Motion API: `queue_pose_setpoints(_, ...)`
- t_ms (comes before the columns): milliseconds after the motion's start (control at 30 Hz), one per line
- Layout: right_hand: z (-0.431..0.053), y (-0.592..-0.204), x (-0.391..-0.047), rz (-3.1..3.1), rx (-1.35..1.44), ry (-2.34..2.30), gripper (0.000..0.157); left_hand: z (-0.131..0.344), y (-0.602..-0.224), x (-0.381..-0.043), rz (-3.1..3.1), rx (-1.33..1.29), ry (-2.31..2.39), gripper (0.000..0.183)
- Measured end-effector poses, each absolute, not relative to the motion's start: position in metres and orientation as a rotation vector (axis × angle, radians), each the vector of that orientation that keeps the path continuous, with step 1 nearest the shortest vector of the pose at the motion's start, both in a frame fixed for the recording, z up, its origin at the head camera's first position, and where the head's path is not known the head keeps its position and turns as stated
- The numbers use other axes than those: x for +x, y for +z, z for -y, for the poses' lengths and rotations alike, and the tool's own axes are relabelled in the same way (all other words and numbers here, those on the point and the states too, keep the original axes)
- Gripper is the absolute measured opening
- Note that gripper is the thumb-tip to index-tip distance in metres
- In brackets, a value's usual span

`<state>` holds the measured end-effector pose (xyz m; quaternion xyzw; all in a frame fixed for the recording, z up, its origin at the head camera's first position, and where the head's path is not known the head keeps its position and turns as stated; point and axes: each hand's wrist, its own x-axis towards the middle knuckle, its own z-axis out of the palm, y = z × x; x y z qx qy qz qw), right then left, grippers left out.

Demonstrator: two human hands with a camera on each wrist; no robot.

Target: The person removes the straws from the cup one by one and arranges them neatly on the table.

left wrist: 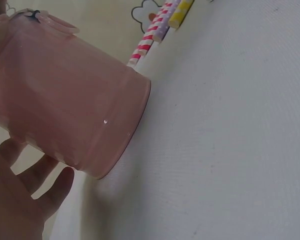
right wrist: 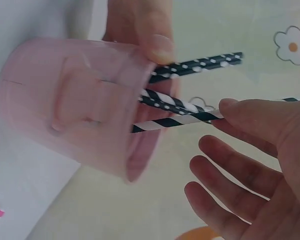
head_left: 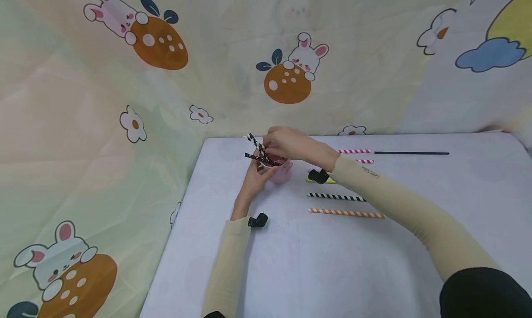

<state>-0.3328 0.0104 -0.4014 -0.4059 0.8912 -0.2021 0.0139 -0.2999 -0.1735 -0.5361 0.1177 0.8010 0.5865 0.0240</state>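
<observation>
My left hand (head_left: 252,182) grips a translucent pink cup (head_left: 281,174) near its rim. In the left wrist view the cup (left wrist: 65,100) stands upright with respect to the white surface, fingers around its side. Its moulded handle (right wrist: 82,97) faces the right wrist camera. Between thumb and forefinger, my right hand (right wrist: 260,165) pinches a black-and-white striped paper straw (right wrist: 172,121); the straw's lower end is inside the cup mouth. Black straws with white dots (right wrist: 202,65) and another striped one lean in the cup, poking out over the rim towards the left hand's thumb.
Right of the cup, paper straws lie in rows on the white table (head_left: 316,262): pink-striped (head_left: 354,151), yellow (head_left: 328,181), black-striped (head_left: 335,196) and orange-striped (head_left: 346,213). Beyond them lies a thin black stick (head_left: 411,153). A printed cloth (head_left: 232,55) hangs behind the table.
</observation>
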Motion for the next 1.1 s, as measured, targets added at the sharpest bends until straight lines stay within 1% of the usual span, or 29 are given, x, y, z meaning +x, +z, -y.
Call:
queue_pose_setpoints(100, -0.016, -0.391, -0.331, -2.786, -1.275, -0.674, 0.015, 0.174, -0.543, -0.303, -2.504, 0.357, 1.814, 0.080)
queue_pose_setpoints(267, -0.026, -0.370, -0.327, -2.821, -1.278, -0.695, 0.016, 0.174, -0.545, -0.302, -2.526, 0.376, 1.830, 0.082)
queue_pose_setpoints(433, -0.042, -0.345, -0.318, -2.847, -1.284, -0.758, 0.018, 0.174, -0.545, -0.300, -2.555, 0.365, 1.806, 0.096)
queue_pose_setpoints(500, -0.051, -0.337, -0.314, -2.855, -1.287, -0.772, 0.019, 0.174, -0.546, -0.300, -2.549, 0.376, 1.815, 0.099)
queue_pose_setpoints(633, -0.069, -0.327, -0.307, -2.896, -1.292, -0.731, 0.020, 0.175, -0.547, -0.302, -2.543, 0.396, 1.832, 0.096)
queue_pose_setpoints(833, -0.102, -0.326, -0.297, -2.958, -1.259, -0.613, 0.019, 0.175, -0.547, -0.300, -2.539, 0.402, 1.842, 0.088)
queue_pose_setpoints(1100, -0.154, -0.345, -0.286, -2.975, -1.148, -0.489, 0.014, 0.173, -0.548, -0.302, -2.541, 0.400, 1.834, 0.084)
